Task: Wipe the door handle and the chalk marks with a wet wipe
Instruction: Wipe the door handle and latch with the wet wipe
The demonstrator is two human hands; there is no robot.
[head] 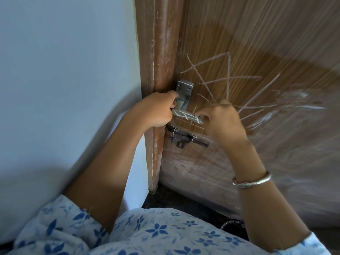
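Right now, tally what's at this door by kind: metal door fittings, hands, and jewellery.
Door handle: 1
Sliding bolt: 1
Hands: 2 (left hand, right hand)
Bangle: 1
Total: 5

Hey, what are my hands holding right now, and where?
Left hand grips the door handle at its neck by the plate. Right hand curls at the lever's free end; whether it holds anything cannot be told.

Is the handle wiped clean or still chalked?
Still chalked: white chalk lines cross the handle between the left hand and right hand.
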